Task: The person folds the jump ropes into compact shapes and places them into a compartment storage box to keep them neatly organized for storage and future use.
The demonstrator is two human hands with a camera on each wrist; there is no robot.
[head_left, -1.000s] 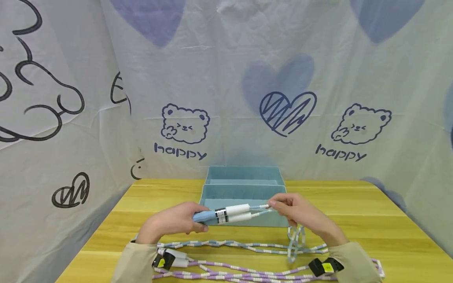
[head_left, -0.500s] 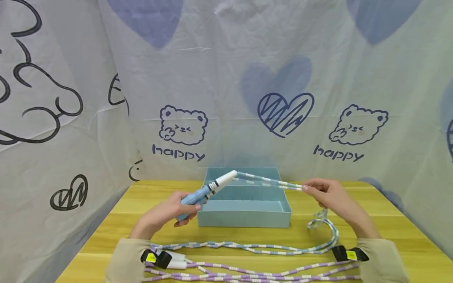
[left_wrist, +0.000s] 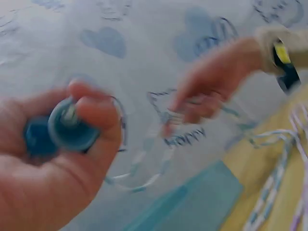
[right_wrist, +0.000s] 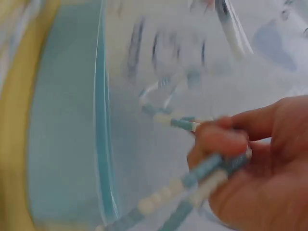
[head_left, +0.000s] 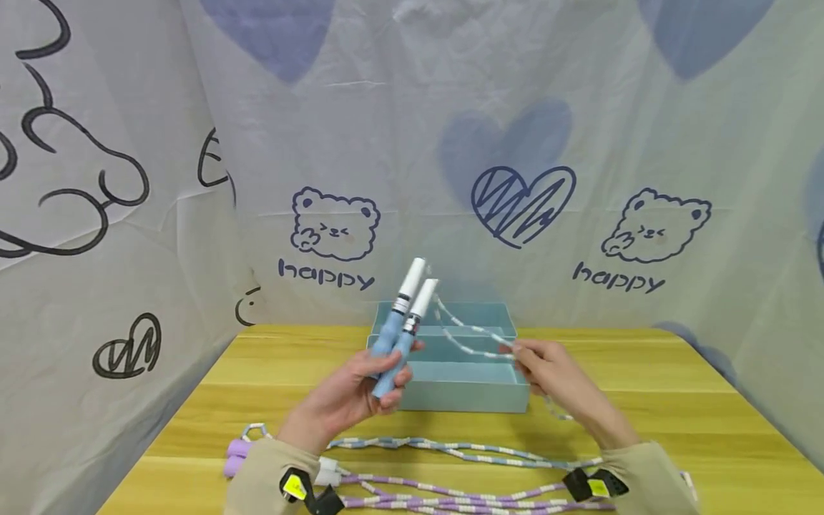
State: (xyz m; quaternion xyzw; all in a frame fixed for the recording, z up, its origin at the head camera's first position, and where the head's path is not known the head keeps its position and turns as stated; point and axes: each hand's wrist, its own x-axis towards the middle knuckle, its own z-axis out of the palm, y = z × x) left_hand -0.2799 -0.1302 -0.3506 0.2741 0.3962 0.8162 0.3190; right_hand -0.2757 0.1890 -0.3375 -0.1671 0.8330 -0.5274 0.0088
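Note:
My left hand (head_left: 350,393) grips two blue-and-white jump rope handles (head_left: 404,325) side by side, white ends tilted up. In the left wrist view, the round blue end of a handle (left_wrist: 72,125) shows between the curled fingers. My right hand (head_left: 556,375) pinches the blue-and-white beaded cord (head_left: 473,328) of this jump rope, which sags in two strands from the handle tops. Two doubled strands run out past the fingers of the right hand (right_wrist: 264,159) in the right wrist view. More blue-and-white cord (head_left: 489,458) lies along the table.
An open light-blue box (head_left: 463,399) stands behind the hands, with a second shallow blue part at its back. A purple-and-white jump rope (head_left: 450,498) lies stretched along the front of the wooden table (head_left: 644,372), its purple handle ends (head_left: 237,458) at left. A printed curtain (head_left: 418,143) hangs behind.
The handles have swung from lying sideways to pointing up, and the left hand has turned. The right hand slid out along the cord to the right, then came back left and lower.

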